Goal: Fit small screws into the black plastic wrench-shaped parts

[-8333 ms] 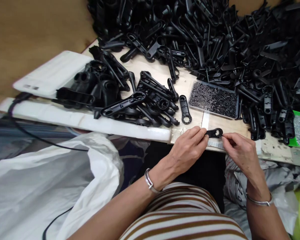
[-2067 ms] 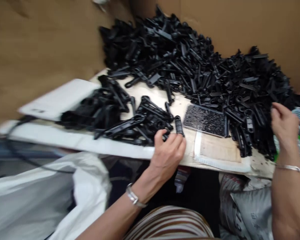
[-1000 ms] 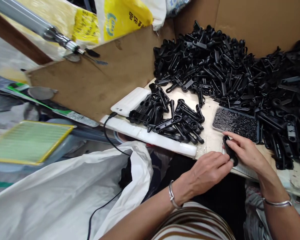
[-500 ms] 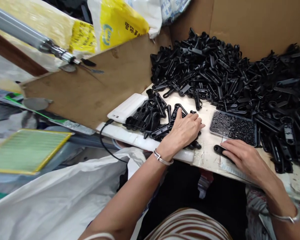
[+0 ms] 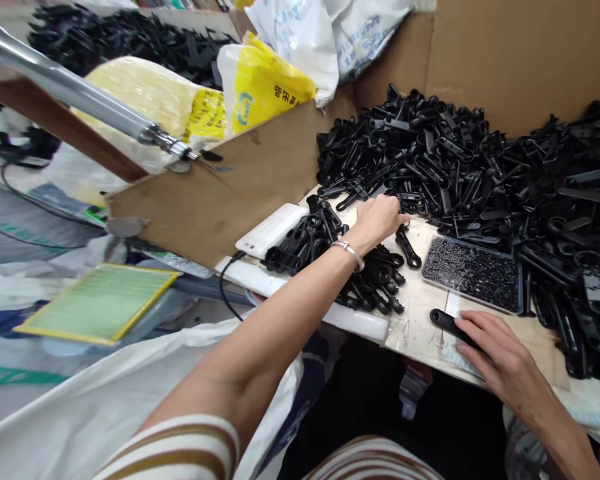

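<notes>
My left hand [image 5: 380,217] reaches to the near edge of the big heap of black plastic parts [image 5: 405,153]. Its fingers are curled and their tips are mostly hidden. Beside them lies a long black part [image 5: 409,248] with a round end; whether the fingers hold it I cannot make out. At the table's front edge my right hand [image 5: 497,347] is closed on a black plastic handle [image 5: 445,323], which has a hole at its rounded end. Under my left forearm, several similar parts [image 5: 380,287] lie in a row.
A clear tray [image 5: 473,273] of small black pieces sits between my right hand and the heap. A white device [image 5: 270,230] with a cable lies left of another cluster of parts [image 5: 305,240]. Cardboard [image 5: 220,193] walls the table's left side, below a metal cylinder [image 5: 105,107].
My left hand has moved from the near cluster of parts farther out to the heap's edge. My right hand stays on the black handle. The view has shifted with the head.
</notes>
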`<state>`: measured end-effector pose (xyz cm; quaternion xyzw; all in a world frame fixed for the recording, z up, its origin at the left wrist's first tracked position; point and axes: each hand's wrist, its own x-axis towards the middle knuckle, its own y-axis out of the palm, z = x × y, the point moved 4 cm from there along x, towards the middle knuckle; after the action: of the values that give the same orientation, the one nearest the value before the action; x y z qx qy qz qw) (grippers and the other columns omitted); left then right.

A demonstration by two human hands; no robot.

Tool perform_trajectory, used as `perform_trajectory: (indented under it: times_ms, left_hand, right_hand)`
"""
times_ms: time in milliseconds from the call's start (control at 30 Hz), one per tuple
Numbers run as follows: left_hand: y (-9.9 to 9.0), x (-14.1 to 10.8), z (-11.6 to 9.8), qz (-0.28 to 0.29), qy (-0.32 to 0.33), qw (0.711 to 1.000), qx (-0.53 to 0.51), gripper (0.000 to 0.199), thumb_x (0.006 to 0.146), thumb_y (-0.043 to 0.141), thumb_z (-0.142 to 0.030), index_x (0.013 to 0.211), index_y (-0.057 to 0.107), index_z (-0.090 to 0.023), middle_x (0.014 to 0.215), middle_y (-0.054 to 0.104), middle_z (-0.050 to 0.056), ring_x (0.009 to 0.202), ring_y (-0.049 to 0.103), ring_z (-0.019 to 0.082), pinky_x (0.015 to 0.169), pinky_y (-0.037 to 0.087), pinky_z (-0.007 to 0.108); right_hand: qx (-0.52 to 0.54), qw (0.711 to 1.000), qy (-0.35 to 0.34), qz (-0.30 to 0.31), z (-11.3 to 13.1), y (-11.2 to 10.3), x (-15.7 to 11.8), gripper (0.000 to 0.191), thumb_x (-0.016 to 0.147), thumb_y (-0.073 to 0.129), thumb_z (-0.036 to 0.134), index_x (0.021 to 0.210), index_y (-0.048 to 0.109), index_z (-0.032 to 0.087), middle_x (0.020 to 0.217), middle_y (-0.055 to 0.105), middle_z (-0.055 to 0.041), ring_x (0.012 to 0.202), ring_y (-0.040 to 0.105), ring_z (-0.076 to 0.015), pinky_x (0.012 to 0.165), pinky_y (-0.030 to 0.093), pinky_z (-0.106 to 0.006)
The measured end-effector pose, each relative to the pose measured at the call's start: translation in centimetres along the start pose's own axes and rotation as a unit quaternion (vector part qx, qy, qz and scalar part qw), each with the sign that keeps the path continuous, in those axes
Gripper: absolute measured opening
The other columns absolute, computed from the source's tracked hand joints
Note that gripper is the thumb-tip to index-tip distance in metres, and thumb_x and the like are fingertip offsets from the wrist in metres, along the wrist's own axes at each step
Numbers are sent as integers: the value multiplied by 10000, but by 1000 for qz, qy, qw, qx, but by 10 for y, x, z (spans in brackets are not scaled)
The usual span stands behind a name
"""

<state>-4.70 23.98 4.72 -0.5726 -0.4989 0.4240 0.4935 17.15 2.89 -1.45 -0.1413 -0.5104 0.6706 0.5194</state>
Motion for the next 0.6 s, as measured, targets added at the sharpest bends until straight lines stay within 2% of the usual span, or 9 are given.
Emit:
perform_trajectory:
  times_ms: [67,133,267,367,467,533,600]
  left_hand:
    - [5,12,-2,1,-16,1000,-1,409,857,589,-510,962,713,-135,1002,690,173,1015,645,326,805,504,406]
    - [10,18,-3,3,-26,1000,-3,400,851,595,-497,989,708,-139,1022,691,171,1029,643,323,817,508,402]
    - [10,21,3,9,-43,999,-13,269,831,592,-332,973,709,-135,1019,696,168,979,665,309,776,522,383]
    - [-2,29,14,-9,-67,997,-23,268,819,566,-284,992,697,-126,1048,684,174,987,658,312,783,518,393]
    - [-22,42,26,-78,-78,991,-77,337,872,504,-310,1113,641,-119,1102,663,162,1036,624,286,875,488,397]
    - [-34,47,32,-133,-59,983,-110,417,886,488,-277,1269,531,-118,1147,645,143,1076,590,259,955,445,400]
    - [-37,46,30,-139,-2,984,-108,481,889,469,-234,1357,433,-130,1184,628,124,1102,567,246,993,415,403]
  right_hand:
    - [0,1000,3,0,0,1,-2,397,940,536,235,1335,518,278,1304,583,-77,1215,532,-273,1043,467,-492]
    - [0,1000,11,-1,0,1,-3,400,942,534,230,1338,509,279,1302,579,-79,1219,526,-272,1045,462,-493]
    - [12,1000,21,-4,-1,3,-6,394,944,527,228,1334,509,273,1307,565,-88,1228,518,-275,1051,456,-493]
    - [19,1000,19,-5,-1,4,-7,372,940,533,220,1309,526,266,1305,560,-94,1228,515,-276,1030,474,-483]
    - [15,1000,18,-12,-1,5,-7,344,942,529,213,1283,541,260,1284,572,-96,1219,519,-279,1016,482,-486]
    - [11,1000,16,-13,-1,6,-7,344,943,528,210,1284,540,254,1280,574,-99,1217,519,-278,1021,476,-491]
    - [6,1000,9,-17,0,6,-6,350,942,532,202,1290,537,243,1280,574,-102,1213,521,-272,1025,474,-486]
